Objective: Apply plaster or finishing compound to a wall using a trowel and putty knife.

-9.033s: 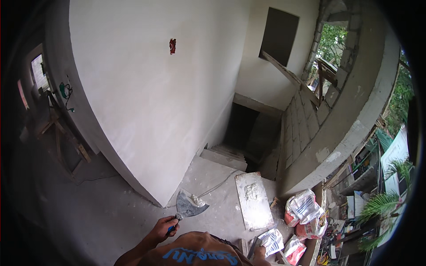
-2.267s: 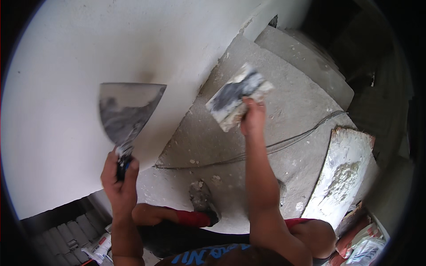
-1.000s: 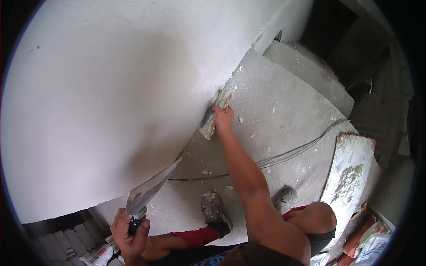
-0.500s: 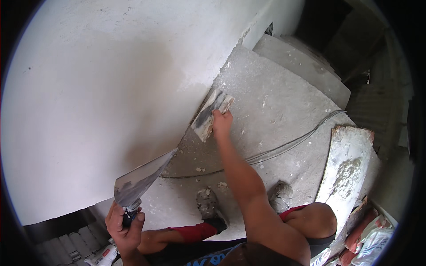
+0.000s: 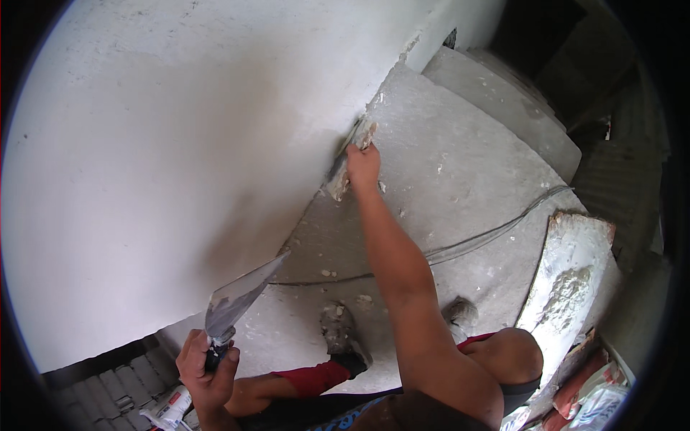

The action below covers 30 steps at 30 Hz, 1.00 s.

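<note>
In my left hand (image 5: pixel 203 366), the fingers are wrapped round the dark handle of a trowel (image 5: pixel 241 298). Its broad grey blade is smeared with plaster and points up and right, with the tip near the foot of the white wall (image 5: pixel 180 158). My right arm reaches far forward. That right hand (image 5: pixel 364 167) is closed on a flat, plaster-smeared plate (image 5: pixel 340 182), tilted almost edge-on where the wall meets the concrete floor (image 5: pixel 460 165). The hand hides much of the plate, so its exact kind does not show.
Thin dark cables (image 5: pixel 496 233) cross the floor. A plaster-covered board (image 5: pixel 568 280) lies at the right, above some bags (image 5: pixel 600 399). Concrete steps (image 5: pixel 503 108) rise at the far right. My shoes (image 5: pixel 343 330) stand on the floor, and a white tube-like package (image 5: pixel 171 409) is at lower left.
My right hand has slid the plate farther forward along the wall's foot and tipped it from showing its face to nearly edge-on. The trowel has turned slightly more upright, still in my left hand.
</note>
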Motion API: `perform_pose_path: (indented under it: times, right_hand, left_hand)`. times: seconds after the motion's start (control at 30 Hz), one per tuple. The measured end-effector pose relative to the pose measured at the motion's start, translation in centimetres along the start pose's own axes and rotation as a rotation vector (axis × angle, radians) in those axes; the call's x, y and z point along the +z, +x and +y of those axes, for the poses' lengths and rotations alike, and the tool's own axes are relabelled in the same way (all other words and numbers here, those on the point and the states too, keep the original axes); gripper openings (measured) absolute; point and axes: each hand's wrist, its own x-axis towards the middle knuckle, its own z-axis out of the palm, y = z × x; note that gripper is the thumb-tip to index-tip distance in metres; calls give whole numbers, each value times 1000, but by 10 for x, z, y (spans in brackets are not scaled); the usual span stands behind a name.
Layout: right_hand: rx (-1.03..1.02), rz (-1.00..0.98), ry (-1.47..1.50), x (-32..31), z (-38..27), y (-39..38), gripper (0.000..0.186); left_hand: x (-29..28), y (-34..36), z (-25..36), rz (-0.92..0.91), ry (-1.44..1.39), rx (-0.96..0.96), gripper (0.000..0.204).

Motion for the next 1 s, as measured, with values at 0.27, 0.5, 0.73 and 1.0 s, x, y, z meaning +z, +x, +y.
perform_pose_path:
  times: [0.27,0.5,0.73,1.0]
  right_hand:
    - [-303,-75,-120,9,-46,-61,35]
    - [-159,95,359,-27,-20,-53,34]
    - [24,125,-22,-26,-32,27,32]
    - [-13,123,-45,-12,-22,40,29]
  left_hand:
    - [-2,13,8,-36,43,-6,29]
    - [13,29,24,-81,-45,-33,30]
    - [15,23,14,-67,-55,-42,35]
    - [9,28,13,-167,35,-119,26]
